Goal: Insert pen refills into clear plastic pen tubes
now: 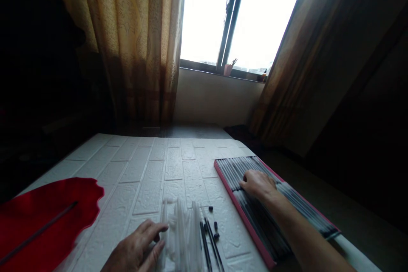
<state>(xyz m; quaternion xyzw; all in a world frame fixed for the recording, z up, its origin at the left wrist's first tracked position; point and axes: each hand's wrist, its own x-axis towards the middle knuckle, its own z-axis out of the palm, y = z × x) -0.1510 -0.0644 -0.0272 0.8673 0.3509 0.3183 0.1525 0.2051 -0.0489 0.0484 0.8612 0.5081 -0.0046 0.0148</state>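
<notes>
My left hand [138, 244] rests at the left edge of a pile of clear plastic tubes [183, 233]. Its thumb and forefinger are parted, and nothing shows between them. Just right of the pile lie several thin black sticks [210, 242] and a few small black caps [211, 208]. My right hand [257, 182] reaches over a shallow red-edged box [234, 204] packed with rows of slim, dark-ended tubes [229, 170]. Its fingers are curled down onto the rows; their tips and anything pinched there are hidden.
A white brick-patterned sheet [140, 178] covers the table. On the left lies a red wavy-edged piece [63, 212] with a dark rod [38, 231] across it. Beyond are curtains [137, 29] and a window sill with a pink cup [228, 69].
</notes>
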